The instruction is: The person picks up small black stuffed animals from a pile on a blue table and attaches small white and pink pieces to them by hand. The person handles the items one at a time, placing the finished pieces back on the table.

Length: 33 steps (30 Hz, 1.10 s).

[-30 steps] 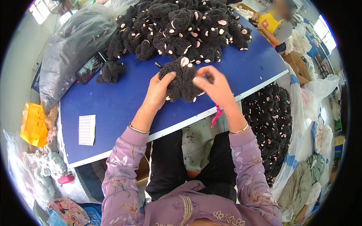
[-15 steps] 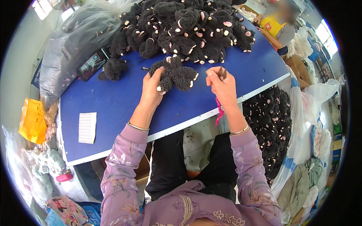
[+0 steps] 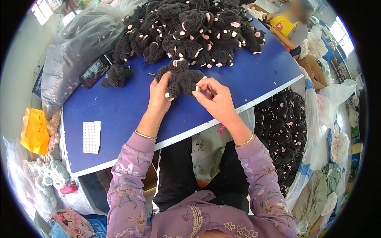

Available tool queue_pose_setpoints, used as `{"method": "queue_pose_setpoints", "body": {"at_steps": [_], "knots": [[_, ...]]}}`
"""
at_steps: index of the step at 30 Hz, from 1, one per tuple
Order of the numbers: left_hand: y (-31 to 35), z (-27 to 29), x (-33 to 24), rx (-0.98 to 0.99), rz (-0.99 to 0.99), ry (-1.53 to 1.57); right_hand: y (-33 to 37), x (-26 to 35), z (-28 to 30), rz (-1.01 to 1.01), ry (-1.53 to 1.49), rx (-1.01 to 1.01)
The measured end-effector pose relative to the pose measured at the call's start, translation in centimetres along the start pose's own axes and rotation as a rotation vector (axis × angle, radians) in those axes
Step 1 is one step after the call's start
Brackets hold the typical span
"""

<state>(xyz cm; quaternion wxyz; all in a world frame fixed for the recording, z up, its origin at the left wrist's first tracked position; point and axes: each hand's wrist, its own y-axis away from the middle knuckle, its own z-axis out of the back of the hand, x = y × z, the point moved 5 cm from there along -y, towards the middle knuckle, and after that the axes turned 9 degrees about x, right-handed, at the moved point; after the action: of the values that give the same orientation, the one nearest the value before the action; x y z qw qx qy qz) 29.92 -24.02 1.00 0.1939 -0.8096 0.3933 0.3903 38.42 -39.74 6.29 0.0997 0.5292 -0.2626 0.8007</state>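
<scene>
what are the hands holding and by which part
The left hand holds a black plush toy by its picture-left side. The right hand, at its opposite edge, holds a small dark object, by which part is unclear.

Worn on the person's head, the left of a side-by-side pair, the wide fisheye camera looks steeply down and forward. The flat blue white-edged table (image 3: 129, 107) lies close across the middle, the left hand (image 3: 160, 95) and right hand (image 3: 218, 101) near the centre; lilac floral fabric sleeves (image 3: 130, 174) enter from below; a bright window (image 3: 342, 35) tilts at the upper right.
</scene>
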Motion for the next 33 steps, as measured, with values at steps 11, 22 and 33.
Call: {"method": "queue_pose_setpoints", "body": {"at_steps": [11, 22, 33], "knots": [[-0.4, 1.0, -0.8, -0.029, -0.065, -0.114, 0.8, 1.3, 0.5, -0.035, 0.061, -0.076], [-0.2, -0.6, 0.0, -0.085, -0.142, -0.155, 0.8, 2.5, -1.8, 0.064, 0.271, 0.075], [0.2, -1.3, 0.3, -0.080, -0.078, -0.227, 0.1, 0.3, -4.2, 0.164, 0.342, -0.033]]}}
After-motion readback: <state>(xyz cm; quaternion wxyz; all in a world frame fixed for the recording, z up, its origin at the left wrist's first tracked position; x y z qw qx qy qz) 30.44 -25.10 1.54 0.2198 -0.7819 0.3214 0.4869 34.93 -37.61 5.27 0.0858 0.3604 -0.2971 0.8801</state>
